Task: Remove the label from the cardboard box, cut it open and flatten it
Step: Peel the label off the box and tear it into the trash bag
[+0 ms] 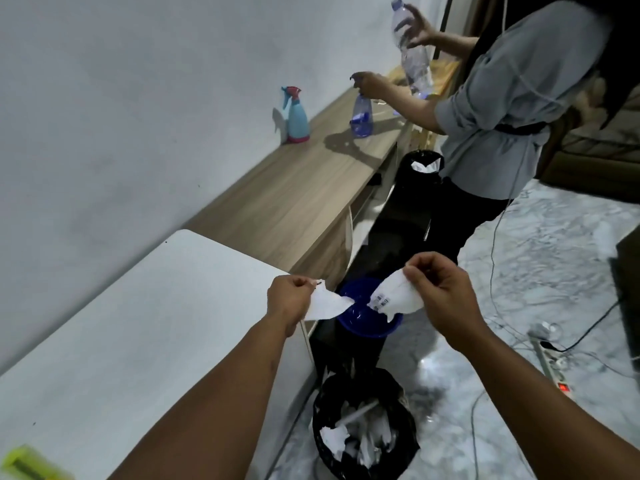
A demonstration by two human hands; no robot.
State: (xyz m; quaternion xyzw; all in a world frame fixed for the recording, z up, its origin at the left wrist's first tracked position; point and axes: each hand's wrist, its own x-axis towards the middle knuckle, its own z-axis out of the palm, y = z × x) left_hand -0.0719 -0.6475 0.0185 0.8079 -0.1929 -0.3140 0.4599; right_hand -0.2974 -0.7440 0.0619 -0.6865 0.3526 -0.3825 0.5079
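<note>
Hands are pinching torn label halves, left hand on one label piece, right hand on the other label piece, past the white tabletop's far corner; dropping both into the black bin below seems best, and no cardboard box is showing.

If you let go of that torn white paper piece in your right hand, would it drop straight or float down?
Probably flutter down: the torn white paper label piece looks thin and droops limply from the right hand. It seems very light, so it may drift and miss the black bin below.

Two label pieces, two spray bottles, two black bins — one blue bucket.
</note>
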